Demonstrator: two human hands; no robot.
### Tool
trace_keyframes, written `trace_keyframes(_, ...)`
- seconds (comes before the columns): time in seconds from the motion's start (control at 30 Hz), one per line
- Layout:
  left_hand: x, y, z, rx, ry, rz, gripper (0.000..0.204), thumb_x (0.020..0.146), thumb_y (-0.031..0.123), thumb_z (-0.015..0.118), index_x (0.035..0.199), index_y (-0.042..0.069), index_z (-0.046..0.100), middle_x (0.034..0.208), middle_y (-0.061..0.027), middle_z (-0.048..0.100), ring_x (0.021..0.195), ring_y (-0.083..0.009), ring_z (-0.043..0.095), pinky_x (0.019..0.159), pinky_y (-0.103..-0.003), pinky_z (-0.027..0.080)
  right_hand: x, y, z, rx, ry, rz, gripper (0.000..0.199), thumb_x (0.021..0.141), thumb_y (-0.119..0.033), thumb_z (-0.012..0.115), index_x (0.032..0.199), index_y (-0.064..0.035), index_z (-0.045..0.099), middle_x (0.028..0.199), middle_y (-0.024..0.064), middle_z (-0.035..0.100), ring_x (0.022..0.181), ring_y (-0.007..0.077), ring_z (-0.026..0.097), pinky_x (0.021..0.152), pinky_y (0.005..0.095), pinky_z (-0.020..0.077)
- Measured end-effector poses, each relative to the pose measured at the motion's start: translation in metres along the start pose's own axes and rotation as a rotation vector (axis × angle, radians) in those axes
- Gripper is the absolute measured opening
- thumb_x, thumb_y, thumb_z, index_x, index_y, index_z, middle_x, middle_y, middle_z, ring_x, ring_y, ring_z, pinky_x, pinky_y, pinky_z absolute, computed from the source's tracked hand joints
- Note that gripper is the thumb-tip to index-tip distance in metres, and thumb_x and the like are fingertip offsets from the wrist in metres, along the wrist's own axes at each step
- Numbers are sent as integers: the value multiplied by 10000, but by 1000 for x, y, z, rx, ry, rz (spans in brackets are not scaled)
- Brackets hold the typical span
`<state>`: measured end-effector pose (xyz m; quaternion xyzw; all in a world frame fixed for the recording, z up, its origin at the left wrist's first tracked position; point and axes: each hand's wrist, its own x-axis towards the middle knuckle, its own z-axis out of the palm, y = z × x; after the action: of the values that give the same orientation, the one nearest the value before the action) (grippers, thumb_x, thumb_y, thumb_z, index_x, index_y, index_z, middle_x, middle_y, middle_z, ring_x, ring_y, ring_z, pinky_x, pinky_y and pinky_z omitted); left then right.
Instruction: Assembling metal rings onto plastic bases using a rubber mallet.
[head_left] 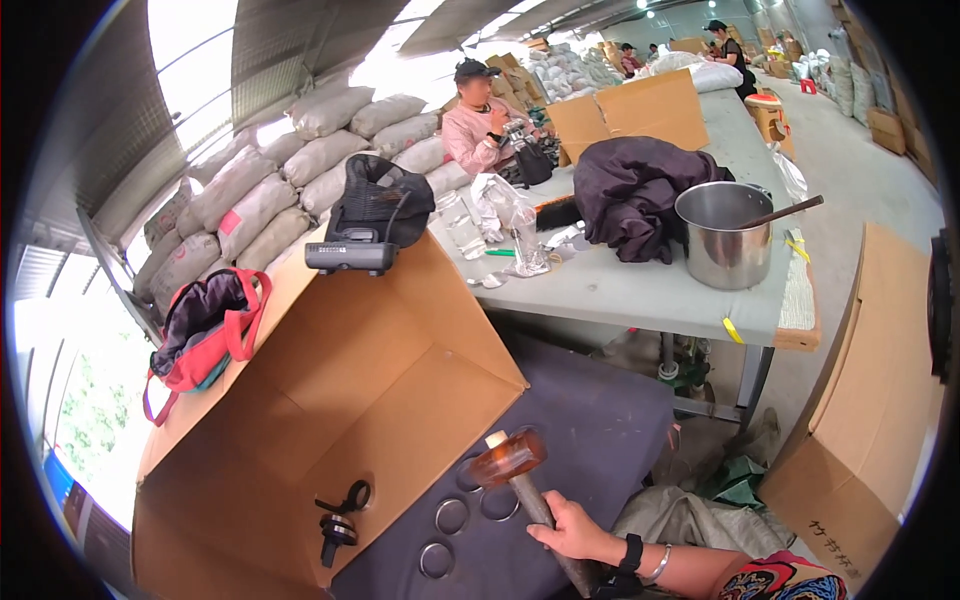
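Note:
My right hand (575, 528) is wrapped round the wooden handle of a mallet (507, 457), whose head is glossy amber-brown. The mallet head hangs over a dark grey surface (600, 400). Several thin metal rings lie on that surface, among them one ring (437, 516) left of the handle and a nearer ring (421, 561). Part of the ring group is covered by the mallet head. My right wrist wears a black band (632, 552) and a silver bangle (658, 565). My left hand is out of view.
A large open cardboard box (400, 400) stands at left, with a black strapped device (338, 530) inside. A red bag (245, 330) and a black cap (375, 200) rest at its edge. Beyond, a table (620, 300) bears a steel pot (728, 250) and dark cloth (640, 190); a person (470, 135) sits there.

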<state>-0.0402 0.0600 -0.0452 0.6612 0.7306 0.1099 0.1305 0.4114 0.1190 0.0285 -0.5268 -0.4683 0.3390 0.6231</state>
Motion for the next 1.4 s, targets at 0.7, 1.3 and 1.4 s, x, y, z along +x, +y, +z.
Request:
trace_keyframes(0.7, -29, -3, -28, -166, -37, -25, 331, 927, 266, 495, 1072, 20, 663, 1117, -265, 612, 1046, -438, 549, 910, -466, 421, -2, -4, -1, 76, 25, 53, 266, 845, -87, 646, 1014, 14, 467, 723, 45, 555, 546, 125, 589, 496, 283, 492)
trace_keyframes(1.3, -28, 26, -42, -375, -36, -194, 350, 894, 287, 530, 1038, 3, 676, 1064, -263, 635, 1026, -430, 570, 901, -440, 430, -2, -5, 1, 128, 34, 53, 261, 850, -110, 647, 976, 5, 451, 731, 46, 521, 557, 110, 565, 479, 281, 487)
trace_keyframes(1.4, -28, 21, -39, -377, -30, -173, 345, 888, 280, 533, 1045, 7, 674, 1068, -263, 634, 1024, -428, 571, 900, -436, 431, -3, -8, 1, 121, 37, 52, 259, 849, -109, 647, 978, 5, 453, 734, 44, 524, 555, 110, 566, 481, 281, 486)
